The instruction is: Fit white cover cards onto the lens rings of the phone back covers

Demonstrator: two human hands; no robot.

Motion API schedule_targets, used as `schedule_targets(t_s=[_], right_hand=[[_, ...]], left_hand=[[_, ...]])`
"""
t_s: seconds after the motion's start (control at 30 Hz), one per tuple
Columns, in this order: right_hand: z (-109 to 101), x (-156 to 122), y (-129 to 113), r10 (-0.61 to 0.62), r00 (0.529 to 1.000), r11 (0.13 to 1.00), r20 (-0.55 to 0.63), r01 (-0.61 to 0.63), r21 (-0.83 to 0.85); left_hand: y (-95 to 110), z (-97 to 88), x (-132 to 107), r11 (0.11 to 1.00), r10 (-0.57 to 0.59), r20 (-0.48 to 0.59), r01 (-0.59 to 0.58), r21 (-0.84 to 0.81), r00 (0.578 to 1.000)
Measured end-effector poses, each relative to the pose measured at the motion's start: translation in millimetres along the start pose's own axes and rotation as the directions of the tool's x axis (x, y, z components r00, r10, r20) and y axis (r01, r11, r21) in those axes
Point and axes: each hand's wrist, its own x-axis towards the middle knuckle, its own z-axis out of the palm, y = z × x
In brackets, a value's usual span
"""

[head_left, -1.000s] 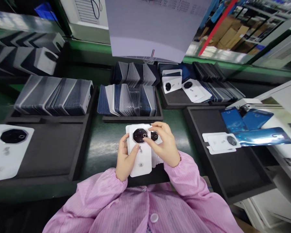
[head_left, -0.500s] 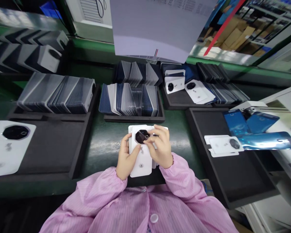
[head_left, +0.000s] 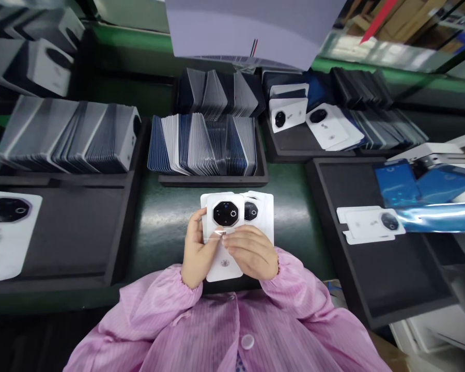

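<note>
A white phone-shaped back panel with a black octagonal camera area lies under both hands, its long side toward me. My left hand grips its left edge, thumb on the front face. My right hand lies across the panel's middle, fingertips pinched together beside the left thumb. A thin, glossy clear film shows at the fingertips; its full outline cannot be made out. Under and beside the held panel lie more white panels, one with its black camera area showing.
A dark tray ahead holds tightly packed blue and grey panels. More packed panels stand at the left, near a large white panel. The right tray carries white panels and blue glossy sheets. A hanging paper sheet is ahead.
My right hand has moved down from the camera area to the panel's middle, uncovering the camera area and a second panel at the right. The view has tilted down slightly.
</note>
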Motion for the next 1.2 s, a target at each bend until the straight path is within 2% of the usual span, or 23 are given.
schedule_targets(t_s=[0.57, 0.77, 0.97, 1.1, 1.2], right_hand=[[-2.5, 1.0, 0.3, 0.026, 1.000, 1.000, 0.006, -0.026, -0.011], [-2.8, 1.1, -0.7, 0.069, 0.998, 0.997, 0.005, -0.069, -0.022], [-2.1, 1.9, 0.0, 0.063, 0.998, 0.997, -0.026, -0.064, -0.048], [-2.1, 1.4, 0.5, 0.093, 0.995, 0.993, -0.036, -0.095, -0.070], [-3.7, 2.3, 1.5, 0.183, 0.982, 0.966, -0.047, -0.189, -0.176]], left_hand=[[-0.1, -2.3, -1.8, 0.999, 0.023, -0.007, -0.023, 0.042, 1.000], [0.1, -1.9, -2.6, 0.999, 0.025, 0.009, -0.025, 0.037, 1.000], [0.4, -1.2, -3.7, 1.000, -0.017, 0.005, 0.017, 0.007, 1.000], [0.3, -0.8, -3.3, 1.000, -0.024, -0.008, 0.024, 0.006, 1.000], [-0.7, -0.1, -2.9, 0.999, -0.022, -0.005, 0.022, -0.026, 1.000]])
